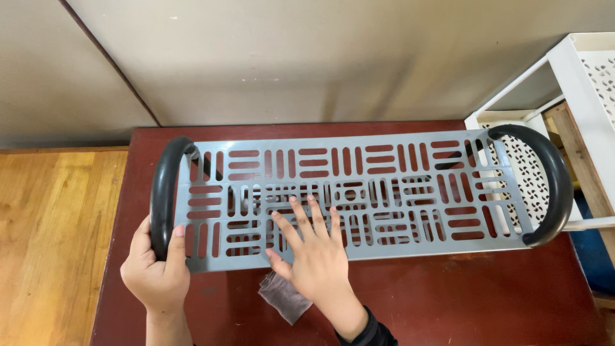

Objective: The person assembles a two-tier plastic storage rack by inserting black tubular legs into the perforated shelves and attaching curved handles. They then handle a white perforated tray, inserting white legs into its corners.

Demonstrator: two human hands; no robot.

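Grey slotted tray (359, 192) lying on counter (448, 301), long axis running left-right; left hand (157, 266) fingers wrapping black handle (163, 192) at near end; right hand (317, 253) fingers spreading flat mid-tray, pinning grey cloth (282, 298) under palm.

The right hand (315, 256) covers most of the grey cloth (284, 296), so only a corner pokes out. White rack (586, 70) gets chopped off by the right edge, and the table (448, 301) runs off the bottom.
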